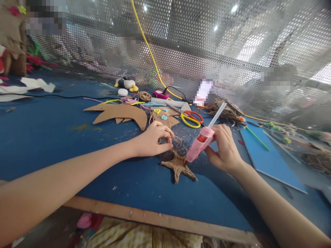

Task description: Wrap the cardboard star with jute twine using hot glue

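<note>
A star-shaped cardboard piece (pixel 180 167), edged with brown twine, lies flat on the blue table in front of me. My right hand (pixel 226 150) grips a pink hot glue gun (pixel 198 145), its nozzle pointing down at the star's right inner part. From the gun's back end a clear glue stick (pixel 217 115) juts up. My left hand (pixel 153 139) is just above the star's upper point, thumb and fingers pinched together on a thin strand of twine (pixel 177 139). Part of that strand is hidden by the fingers.
Cut cardboard (pixel 121 113) and scissors with yellow and red handles (pixel 192 119) lie beyond my hands. Behind them are a twine coil (pixel 144 96), a lit phone (pixel 204 91) and a perforated metal screen (pixel 103 41). A blue board (pixel 271 155) lies right.
</note>
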`<action>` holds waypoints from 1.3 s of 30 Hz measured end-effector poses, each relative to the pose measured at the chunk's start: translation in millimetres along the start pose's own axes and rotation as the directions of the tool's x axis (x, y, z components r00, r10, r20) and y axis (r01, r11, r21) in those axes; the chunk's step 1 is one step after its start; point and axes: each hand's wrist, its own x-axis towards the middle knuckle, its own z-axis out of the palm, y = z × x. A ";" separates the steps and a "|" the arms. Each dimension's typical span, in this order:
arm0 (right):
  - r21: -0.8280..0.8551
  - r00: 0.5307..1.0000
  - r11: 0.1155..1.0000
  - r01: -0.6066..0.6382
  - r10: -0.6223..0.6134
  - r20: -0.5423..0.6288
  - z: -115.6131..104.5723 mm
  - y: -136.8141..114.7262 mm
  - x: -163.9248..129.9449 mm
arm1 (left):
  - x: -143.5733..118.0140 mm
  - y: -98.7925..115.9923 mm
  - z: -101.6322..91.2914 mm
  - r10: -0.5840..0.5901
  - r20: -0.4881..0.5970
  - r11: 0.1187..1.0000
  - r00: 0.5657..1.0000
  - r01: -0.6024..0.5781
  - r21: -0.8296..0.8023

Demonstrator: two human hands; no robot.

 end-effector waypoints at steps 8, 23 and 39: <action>-0.116 0.942 0.935 -0.334 0.330 -0.058 11.6 15.2 -7.1 | -0.9 3.6 -1.0 -0.020 0.005 1.000 1.000 0.020 -0.009; -0.438 0.845 0.757 -0.486 0.535 -0.013 26.7 44.1 -32.7 | -1.5 11.8 2.1 0.059 -0.058 0.993 0.997 -0.064 -0.096; 0.069 0.989 0.997 -0.020 0.010 0.144 12.5 -33.7 0.7 | -2.8 13.8 6.6 0.110 0.039 0.990 0.993 -0.105 -0.097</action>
